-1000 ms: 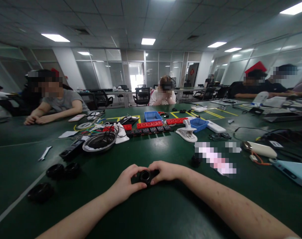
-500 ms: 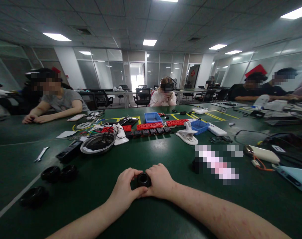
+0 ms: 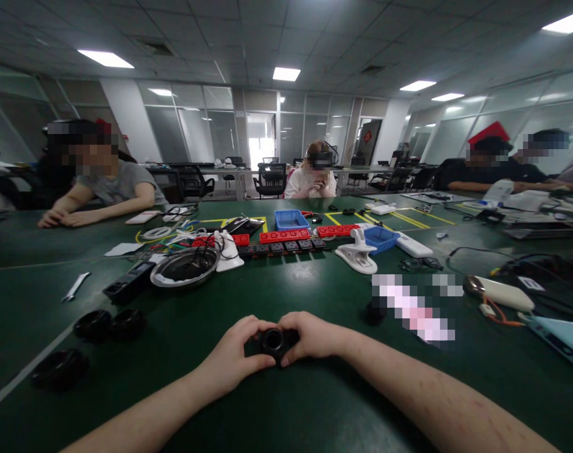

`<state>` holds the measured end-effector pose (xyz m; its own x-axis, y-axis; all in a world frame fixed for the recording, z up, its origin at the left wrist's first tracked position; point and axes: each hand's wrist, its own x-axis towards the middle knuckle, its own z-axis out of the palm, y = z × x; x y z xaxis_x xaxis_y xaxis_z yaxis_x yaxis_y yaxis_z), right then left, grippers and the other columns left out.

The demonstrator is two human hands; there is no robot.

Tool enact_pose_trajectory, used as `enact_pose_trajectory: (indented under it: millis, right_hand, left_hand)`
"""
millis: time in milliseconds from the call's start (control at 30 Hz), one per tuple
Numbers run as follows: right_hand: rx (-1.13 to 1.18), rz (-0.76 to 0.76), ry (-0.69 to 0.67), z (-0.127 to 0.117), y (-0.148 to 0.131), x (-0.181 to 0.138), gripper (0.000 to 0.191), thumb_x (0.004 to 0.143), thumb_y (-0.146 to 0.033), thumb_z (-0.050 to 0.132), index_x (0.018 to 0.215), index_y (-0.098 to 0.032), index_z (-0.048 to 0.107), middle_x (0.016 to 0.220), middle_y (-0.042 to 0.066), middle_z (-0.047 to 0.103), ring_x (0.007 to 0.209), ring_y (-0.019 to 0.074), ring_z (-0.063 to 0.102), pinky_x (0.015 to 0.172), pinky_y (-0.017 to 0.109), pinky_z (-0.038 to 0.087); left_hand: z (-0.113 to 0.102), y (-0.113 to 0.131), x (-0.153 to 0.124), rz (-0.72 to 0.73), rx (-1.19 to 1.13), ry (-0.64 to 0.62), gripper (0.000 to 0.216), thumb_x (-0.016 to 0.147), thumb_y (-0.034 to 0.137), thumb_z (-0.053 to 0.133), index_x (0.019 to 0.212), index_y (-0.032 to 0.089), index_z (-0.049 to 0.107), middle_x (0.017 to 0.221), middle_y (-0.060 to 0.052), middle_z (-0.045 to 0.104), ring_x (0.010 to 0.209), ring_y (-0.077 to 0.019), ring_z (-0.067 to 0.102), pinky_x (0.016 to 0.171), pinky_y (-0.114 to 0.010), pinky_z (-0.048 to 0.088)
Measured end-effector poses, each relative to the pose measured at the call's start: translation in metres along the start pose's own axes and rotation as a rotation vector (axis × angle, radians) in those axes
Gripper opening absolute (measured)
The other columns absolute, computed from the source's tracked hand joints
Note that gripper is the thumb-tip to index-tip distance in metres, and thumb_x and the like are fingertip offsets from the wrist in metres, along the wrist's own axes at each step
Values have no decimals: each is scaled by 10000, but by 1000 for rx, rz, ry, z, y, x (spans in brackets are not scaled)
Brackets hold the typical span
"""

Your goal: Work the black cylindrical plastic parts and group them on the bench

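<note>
Between my hands, just above the green table [image 3: 286, 402], is a black round fitting [image 3: 273, 340] with an open hole facing up toward me. My left hand [image 3: 236, 349] pinches its left side, thumb below and fingers above. On the other side, my right hand [image 3: 309, 336] grips a dark part of it between thumb and fingers. The fingers cover much of its body, so its full shape is hidden. Several similar black rounded pieces lie away from the hands: a pair [image 3: 92, 325] and a single piece [image 3: 60, 369] at left, another [image 3: 375, 311] at right.
At left lie a wrench [image 3: 76, 286], a black device [image 3: 129, 282] and a metal bowl [image 3: 185, 267] with cables. Red and black socket strips [image 3: 286, 236], blue trays [image 3: 290, 219] and a white clip stand [image 3: 356, 253] are farther back. Power banks [image 3: 498, 292] sit right. People sit around the table.
My right hand's fingers have shifted into a pinch at the fitting's right side, and more of its dark body shows between the hands. My left hand stays on it.
</note>
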<state>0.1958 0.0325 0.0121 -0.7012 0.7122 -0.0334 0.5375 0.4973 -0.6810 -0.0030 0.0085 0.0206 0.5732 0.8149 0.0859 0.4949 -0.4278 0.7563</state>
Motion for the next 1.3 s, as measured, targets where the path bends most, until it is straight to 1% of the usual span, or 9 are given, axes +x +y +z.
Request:
enact_pose_trajectory:
  millis: [167, 300, 467, 567, 667, 767, 900, 1100, 1300]
  right_hand:
    - [-271, 149, 180, 18, -16, 1, 444, 541, -510, 711, 772, -163, 556, 699, -13, 547, 614, 142, 502, 510, 222, 350]
    - [-484, 236, 284, 30, -27, 2, 491, 591, -589, 620, 787, -144, 555, 757, 61, 588, 693, 222, 541, 626, 332, 401]
    - [-287, 33, 217, 18, -21, -1, 601, 556, -535, 699, 1002, -163, 547, 917, 61, 579, 828, 227, 531, 727, 345, 408]
    - [-102, -79, 31, 3, -11, -1, 409, 615, -312, 731, 963, -158, 580, 858, 14, 572, 784, 165, 530, 690, 260, 414]
    - [16, -48, -28, -4, -4, -1, 312, 613, -197, 731, 888, -145, 593, 760, -30, 531, 690, 117, 504, 599, 201, 395]
    - [20, 34, 10, 0, -3, 1, 330, 560, -268, 765, 805, -150, 576, 694, -53, 490, 623, 99, 468, 525, 182, 357]
    - [-179, 130, 143, 15, -12, 3, 468, 485, -476, 757, 757, -160, 544, 699, -27, 510, 611, 122, 462, 505, 208, 333]
    - [-396, 167, 309, 28, -27, 2, 526, 564, -583, 655, 834, -144, 549, 797, 56, 576, 736, 221, 519, 675, 347, 386]
    - [-28, -55, -46, -2, -15, -4, 467, 630, -284, 719, 1045, -168, 539, 918, 19, 559, 829, 173, 517, 708, 267, 407]
  left_hand:
    - [11, -3, -3, -51, 102, 179, 284, 641, 243, 675, 901, 196, 573, 856, -24, 535, 835, -228, 507, 715, -328, 410]
    - [16, -3, -3, -93, 149, 249, 280, 637, 269, 683, 878, 187, 568, 838, -31, 537, 814, -238, 504, 705, -347, 418]
    - [11, -3, -3, -36, 88, 177, 295, 673, 222, 657, 953, 202, 566, 885, -32, 545, 855, -223, 505, 747, -340, 423]
    - [5, -3, -2, -6, 29, 108, 398, 687, 187, 636, 1067, 225, 524, 961, -35, 539, 897, -211, 506, 794, -341, 418]
    - [2, -2, -2, 21, 46, 53, 396, 706, 190, 618, 1086, 254, 523, 952, -25, 540, 901, -210, 503, 789, -336, 417]
    - [2, 0, -2, 36, 55, 28, 333, 706, 190, 620, 1027, 251, 556, 916, -15, 544, 883, -209, 503, 761, -320, 414]
    - [11, 0, -5, -24, 57, 120, 298, 671, 197, 655, 953, 203, 558, 885, -23, 536, 846, -214, 504, 731, -320, 413]
    - [14, -2, -5, -46, 83, 195, 270, 693, 221, 642, 943, 185, 546, 879, -27, 525, 844, -214, 494, 740, -333, 401]
    - [-5, -2, -4, 27, -2, -22, 372, 713, 178, 620, 1069, 244, 532, 944, -7, 525, 884, -191, 498, 747, -293, 401]
